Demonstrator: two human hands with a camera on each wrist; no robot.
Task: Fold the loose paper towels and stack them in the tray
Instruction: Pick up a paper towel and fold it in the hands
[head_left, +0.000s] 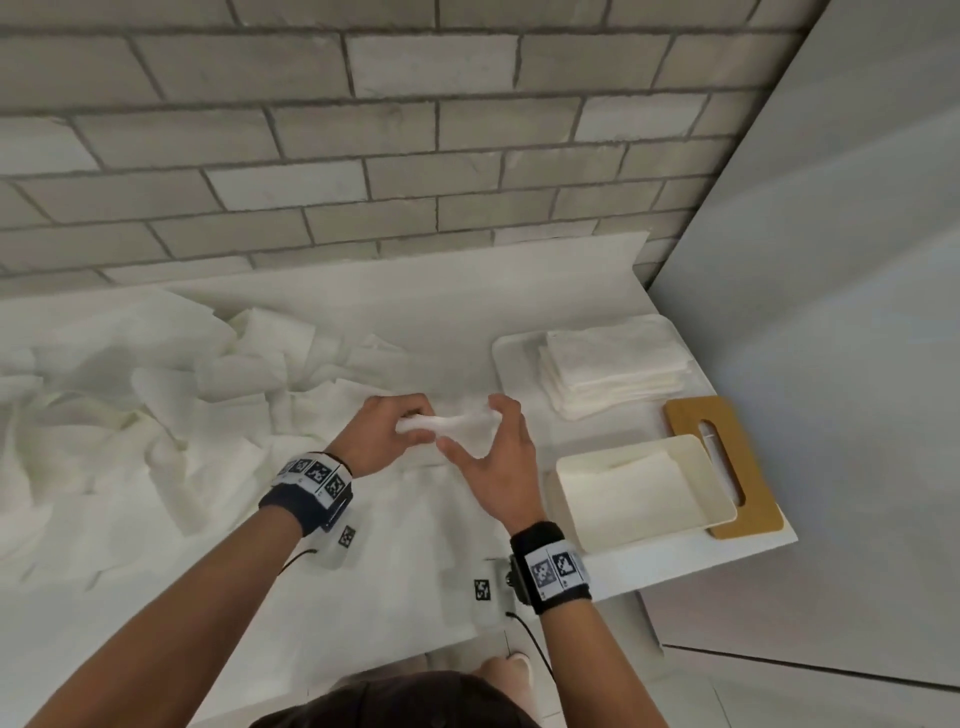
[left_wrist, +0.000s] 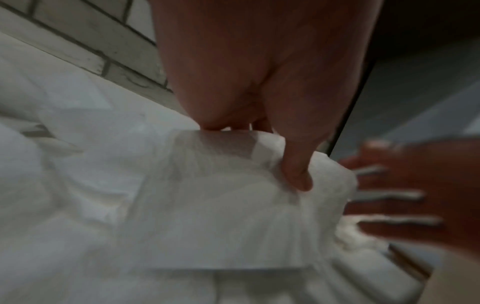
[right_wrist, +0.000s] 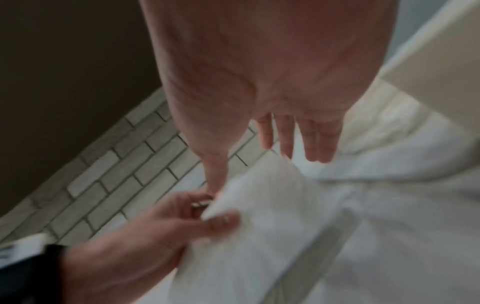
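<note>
My left hand (head_left: 410, 423) (left_wrist: 267, 154) pinches one end of a white paper towel (head_left: 452, 422) (left_wrist: 207, 205) (right_wrist: 272, 216) just above the counter, thumb on top and fingers curled behind. My right hand (head_left: 470, 423) (right_wrist: 250, 170) is at the towel's other end with straight, spread fingers and its thumb against the edge. A white tray (head_left: 506, 358) at the back right carries a stack of folded towels (head_left: 613, 374). Loose crumpled towels (head_left: 130, 389) cover the counter's left half.
A cream rectangular bin (head_left: 644, 493) stands on a wooden cutting board (head_left: 727, 415) right of my right hand, near the counter's front right corner. A grey brick wall (head_left: 363, 156) runs behind the counter. A pale panel (head_left: 831, 312) closes the right side.
</note>
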